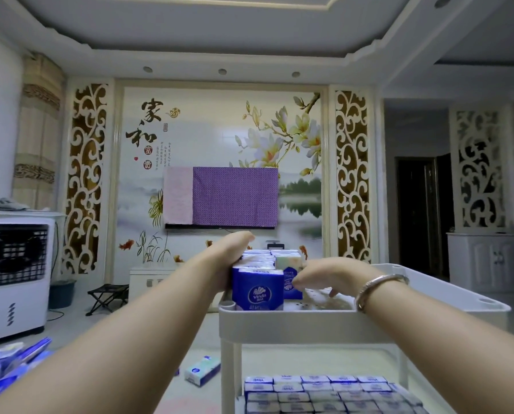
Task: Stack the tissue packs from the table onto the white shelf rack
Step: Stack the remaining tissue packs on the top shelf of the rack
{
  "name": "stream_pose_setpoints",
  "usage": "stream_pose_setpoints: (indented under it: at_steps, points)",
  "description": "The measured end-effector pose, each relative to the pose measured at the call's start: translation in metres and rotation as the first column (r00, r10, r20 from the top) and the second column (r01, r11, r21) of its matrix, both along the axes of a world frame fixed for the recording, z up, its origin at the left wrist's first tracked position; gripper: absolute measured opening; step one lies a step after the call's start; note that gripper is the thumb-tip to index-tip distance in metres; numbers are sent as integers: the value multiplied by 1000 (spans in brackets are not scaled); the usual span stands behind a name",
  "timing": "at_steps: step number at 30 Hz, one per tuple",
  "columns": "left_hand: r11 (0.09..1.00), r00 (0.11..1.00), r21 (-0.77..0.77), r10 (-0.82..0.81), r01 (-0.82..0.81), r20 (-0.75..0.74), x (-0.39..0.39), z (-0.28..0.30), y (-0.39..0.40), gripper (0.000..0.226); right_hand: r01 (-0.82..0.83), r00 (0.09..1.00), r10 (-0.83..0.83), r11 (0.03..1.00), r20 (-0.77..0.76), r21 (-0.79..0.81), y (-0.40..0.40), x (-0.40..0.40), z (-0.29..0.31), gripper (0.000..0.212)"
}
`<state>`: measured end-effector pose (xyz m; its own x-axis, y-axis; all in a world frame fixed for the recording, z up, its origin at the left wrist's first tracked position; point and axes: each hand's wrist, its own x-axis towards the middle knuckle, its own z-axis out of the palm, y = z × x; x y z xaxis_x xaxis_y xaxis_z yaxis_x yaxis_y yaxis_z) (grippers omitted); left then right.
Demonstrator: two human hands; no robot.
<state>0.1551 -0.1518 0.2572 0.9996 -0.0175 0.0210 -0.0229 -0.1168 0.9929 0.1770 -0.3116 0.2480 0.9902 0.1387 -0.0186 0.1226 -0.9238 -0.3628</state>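
At the far left edge, loose blue tissue packs [8, 366] lie blurred in the bottom corner; what carries them cannot be told. Behind them a white air cooler [14, 273] stands on the floor. Further right, a single pale pack [202, 370] lies alone on the floor, just left of the white shelf rack [282, 324].

The left hand [228, 252] reaches over the rack's top tier, its grip curled round the left side and top of a row of blue tissue packs [258, 288] standing upright along the tier's left part; the nearest pack faces the camera. Just beside that row stands a second row [288, 259] with a blue pack at its near end.

The right hand [324, 277], a bracelet [375, 286] on its wrist, hovers over the top tier with fingers bent downward near that blue pack; whether its grip pinches anything cannot be told. The right part of the top tier lies bare.

Below, the lower tier holds tightly packed rows of tissue packs [324, 392].
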Motion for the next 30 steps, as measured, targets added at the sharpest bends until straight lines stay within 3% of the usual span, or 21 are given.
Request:
stream_pose_setpoints:
  at_steps: [4, 7, 10, 13, 16, 21, 30]
  points:
    - [993, 1000, -117, 10, -11, -4, -7, 3, 0, 47, 103, 977, -100, 995, 188, -3, -1, 4, 2, 27]
    - [954, 997, -297, 49, -30, 55, -4, 5, 12, 56, 158, 906, -210, 973, 367, 167, 0, 1, 17, 32]
    - [943, 980, -323, 135, -82, 146, -9, 5, 37, 50, -1, 880, -144, 952, 453, 305, 17, -22, 38, 50]
    - [934, 968, -340, 177, -109, 176, -22, -4, 74, 38, -232, 846, 18, 912, 533, 338, 52, -51, 51, 49]
    - [927, 962, -344, 215, -148, 166, -37, -24, 117, 19, -360, 836, 147, 874, 529, 327, 106, -69, 48, 49]
    - [899, 911, -295, 380, -323, 162, -54, -81, 205, 29, -446, 840, 262, 832, 476, 330, 212, -74, 11, 44]
    - [759, 753, -108, 651, -642, 93, -59, -220, 337, 19, -364, 931, 319, 849, 177, 382, 333, -14, -151, 41]
